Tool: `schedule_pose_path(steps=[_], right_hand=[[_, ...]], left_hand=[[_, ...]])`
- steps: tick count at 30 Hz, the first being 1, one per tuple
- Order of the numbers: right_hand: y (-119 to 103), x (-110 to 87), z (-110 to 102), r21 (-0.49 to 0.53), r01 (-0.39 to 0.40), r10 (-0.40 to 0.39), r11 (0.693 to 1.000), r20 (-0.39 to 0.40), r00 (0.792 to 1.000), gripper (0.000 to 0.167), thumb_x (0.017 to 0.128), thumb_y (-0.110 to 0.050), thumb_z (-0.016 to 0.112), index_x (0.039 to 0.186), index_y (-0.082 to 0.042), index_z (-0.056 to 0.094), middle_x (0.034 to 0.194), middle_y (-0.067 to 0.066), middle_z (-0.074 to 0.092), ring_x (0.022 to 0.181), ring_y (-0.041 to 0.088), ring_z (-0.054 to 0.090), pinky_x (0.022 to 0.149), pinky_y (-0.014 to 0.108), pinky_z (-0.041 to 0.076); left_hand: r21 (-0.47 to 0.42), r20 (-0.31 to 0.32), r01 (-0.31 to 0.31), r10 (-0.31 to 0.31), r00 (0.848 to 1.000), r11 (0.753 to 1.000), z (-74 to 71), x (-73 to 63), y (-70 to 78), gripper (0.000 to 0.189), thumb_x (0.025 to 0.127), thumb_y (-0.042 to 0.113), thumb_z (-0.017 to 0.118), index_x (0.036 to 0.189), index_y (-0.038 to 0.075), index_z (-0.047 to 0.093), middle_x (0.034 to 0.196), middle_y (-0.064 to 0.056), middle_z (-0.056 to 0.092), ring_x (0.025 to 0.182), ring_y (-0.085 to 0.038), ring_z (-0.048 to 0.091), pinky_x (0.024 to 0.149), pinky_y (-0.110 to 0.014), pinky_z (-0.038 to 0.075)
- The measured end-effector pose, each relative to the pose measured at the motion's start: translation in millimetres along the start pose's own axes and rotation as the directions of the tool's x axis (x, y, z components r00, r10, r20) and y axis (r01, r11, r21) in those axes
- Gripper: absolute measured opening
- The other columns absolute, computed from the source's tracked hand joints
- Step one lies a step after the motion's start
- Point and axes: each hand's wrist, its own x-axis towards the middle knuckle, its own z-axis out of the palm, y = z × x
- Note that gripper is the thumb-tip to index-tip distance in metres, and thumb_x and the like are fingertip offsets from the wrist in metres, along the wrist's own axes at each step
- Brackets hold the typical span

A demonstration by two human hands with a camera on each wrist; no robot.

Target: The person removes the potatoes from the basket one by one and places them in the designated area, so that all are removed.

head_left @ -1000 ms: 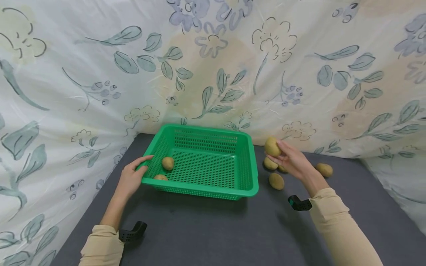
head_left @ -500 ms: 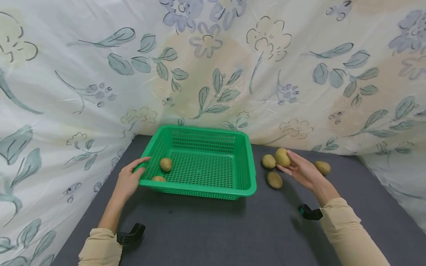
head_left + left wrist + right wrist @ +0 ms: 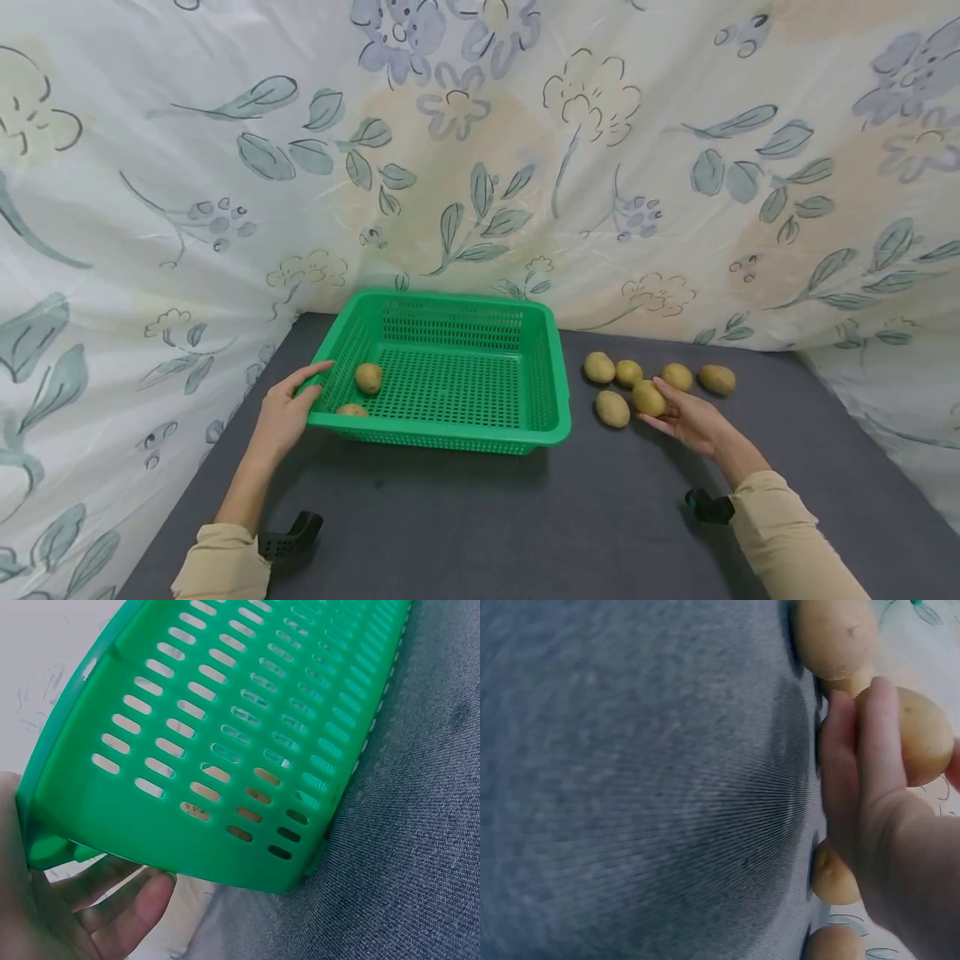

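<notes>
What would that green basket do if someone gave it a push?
The green basket would probably slide rather than tip, being wide and low. Its slotted walls suggest it's fairly light for its size. The rounded potatoes inside might roll about.

You see soft, even light and a faint shadow below the basket [image 3: 442,430]. Your right-wrist view blurs the cloth [image 3: 630,787].

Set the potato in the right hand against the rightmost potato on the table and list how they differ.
The held potato looks rounder; the rightmost potato is more oblong. The held potato is yellower, the rightmost potato browner. The right hand grips the held potato, while the rightmost potato lies untouched. Both are outside the green basket.
</notes>
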Motion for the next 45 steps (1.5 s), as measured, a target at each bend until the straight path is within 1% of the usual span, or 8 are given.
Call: schedule_pose_path(steps=[4,7,11,14,21,29,36,45], right_hand=[[6.6,2.4,1.1,-0.087,-0.035,0.029,0.996,-0.07,0.997,0.069,0.099,-0.03,0.051,0.15,0.0,0.015,0.136,0.024,0.022,0.096,0.02,0.056,0.094,0.035,0.045],[6.7,3.5,2.1,-0.158,-0.045,0.028,0.986,-0.108,0.994,0.069,0.099,-0.03,0.053,0.148,0.004,0.018,0.125,0.02,0.04,0.093,0.019,0.058,0.09,0.035,0.047],[4.8,5.4,4.6,-0.259,-0.052,0.015,0.964,-0.145,0.989,0.066,0.1,-0.031,0.05,0.147,0.006,0.023,0.113,0.015,0.048,0.089,0.019,0.06,0.085,0.034,0.05],[4.5,7.4,7.1,-0.325,-0.061,0.004,0.944,-0.172,0.985,0.066,0.1,-0.032,0.047,0.147,0.008,0.024,0.118,0.018,0.043,0.088,0.019,0.059,0.083,0.033,0.051],[3.7,6.4,14.5,-0.402,-0.083,-0.024,0.912,-0.254,0.967,0.059,0.1,-0.033,0.048,0.133,0.015,0.038,0.1,0.015,0.05,0.077,0.018,0.06,0.076,0.032,0.053],[2.7,5.6,18.6,-0.462,-0.077,-0.076,0.884,-0.303,0.95,0.049,0.099,-0.033,0.05,0.119,0.012,0.052,0.089,0.01,0.053,0.071,0.016,0.06,0.073,0.032,0.054],[3.7,3.3,15.6,-0.602,-0.084,-0.127,0.794,-0.3,0.945,0.06,0.098,-0.041,0.049,0.121,0.014,0.051,0.086,0.011,0.051,0.072,0.016,0.059,0.071,0.032,0.054],[3.6,-0.7,14.1,-0.624,-0.075,-0.162,0.778,-0.314,0.936,0.059,0.102,-0.03,0.04,0.135,0.019,0.037,0.119,0.033,0.044,0.087,0.025,0.06,0.074,0.033,0.054]], left_hand=[[0.01,-0.014,-0.001,0.001,1.0,1.0,1.3,-1.2,-1.3,0.04,0.102,0.019,0.041,0.14,0.012,0.05,0.102,-0.02,0.052,0.039,-0.007,0.021,0.041,-0.029,0.031],[0.012,-0.018,-0.003,0.003,1.0,1.0,1.8,-1.1,-1.6,0.039,0.102,0.019,0.041,0.139,0.011,0.051,0.107,-0.02,0.053,0.04,-0.008,0.021,0.041,-0.03,0.031],[0.014,-0.018,-0.004,0.004,1.0,1.0,1.9,-1.1,-1.1,0.039,0.102,0.018,0.041,0.139,0.01,0.05,0.089,-0.015,0.054,0.039,-0.008,0.02,0.039,-0.029,0.03],[0.015,-0.017,-0.002,0.003,1.0,1.0,2.1,-1.3,0.1,0.039,0.102,0.017,0.041,0.139,0.011,0.051,0.067,-0.008,0.039,0.039,-0.008,0.02,0.039,-0.029,0.03],[0.022,-0.013,-0.003,0.003,1.0,1.0,1.7,-0.4,1.2,0.039,0.102,0.018,0.041,0.139,0.011,0.051,0.077,-0.013,0.043,0.04,-0.008,0.021,0.042,-0.031,0.032],[0.022,-0.004,0.0,0.0,1.0,1.0,0.4,0.3,-0.2,0.04,0.102,0.019,0.04,0.14,0.012,0.049,0.124,-0.019,0.05,0.042,-0.009,0.02,0.049,-0.034,0.033],[0.017,0.0,0.001,-0.001,1.0,1.0,-0.4,-0.5,0.4,0.041,0.102,0.02,0.039,0.141,0.012,0.048,0.129,-0.02,0.047,0.041,-0.009,0.02,0.048,-0.033,0.033],[0.013,0.008,0.006,-0.006,1.0,1.0,-0.5,-0.4,1.2,0.041,0.102,0.019,0.039,0.141,0.012,0.048,0.135,-0.02,0.044,0.04,-0.009,0.021,0.045,-0.033,0.033]])
